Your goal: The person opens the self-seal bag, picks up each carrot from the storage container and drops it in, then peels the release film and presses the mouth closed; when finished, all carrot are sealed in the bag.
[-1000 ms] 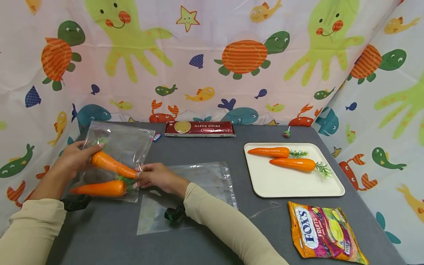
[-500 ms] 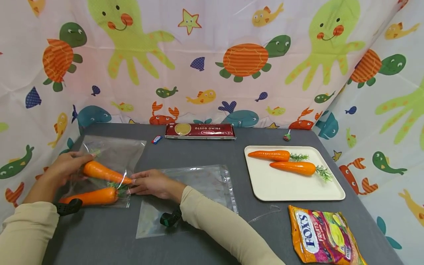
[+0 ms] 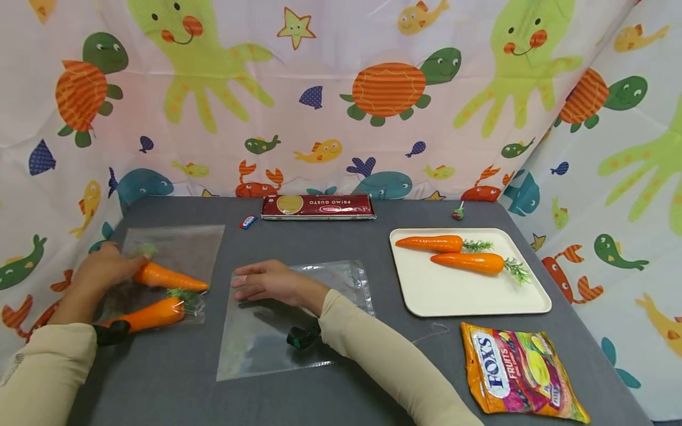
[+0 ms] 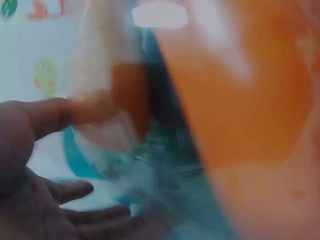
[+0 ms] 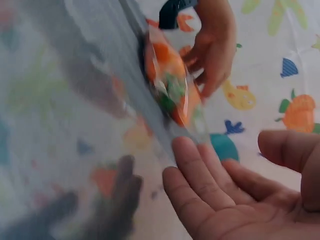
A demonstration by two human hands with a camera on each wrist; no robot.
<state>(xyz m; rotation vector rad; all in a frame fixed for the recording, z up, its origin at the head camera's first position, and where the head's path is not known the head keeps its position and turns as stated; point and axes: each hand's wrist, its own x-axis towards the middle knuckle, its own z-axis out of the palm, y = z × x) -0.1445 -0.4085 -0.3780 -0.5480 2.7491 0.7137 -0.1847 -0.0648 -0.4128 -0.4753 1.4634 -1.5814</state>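
In the head view, a clear plastic bag (image 3: 183, 239) with an upper carrot (image 3: 173, 277) and a lower carrot (image 3: 154, 315) inside lies on the left of the table. My left hand (image 3: 103, 266) is at its left edge, the thumb beside the upper carrot's thick end. The left wrist view, blurred, shows thumb and fingers spread apart next to the bag. My right hand (image 3: 277, 284) is over a second, flat clear bag (image 3: 256, 349) with nothing in it; the right wrist view shows its fingers extended and holding nothing.
A cream tray (image 3: 469, 299) with two carrots (image 3: 471, 262) stands on the right, with an orange candy bag (image 3: 524, 373) in front. At the back are a dark red packet (image 3: 318, 207), a small blue-red wrapped sweet (image 3: 247, 222) and a lollipop (image 3: 458, 213). A patterned curtain (image 3: 330, 53) hangs behind.
The bag with carrots has come down from a tilted, held position to lie on the table. My right hand has let go of its right side and moved right, over the flat bag.
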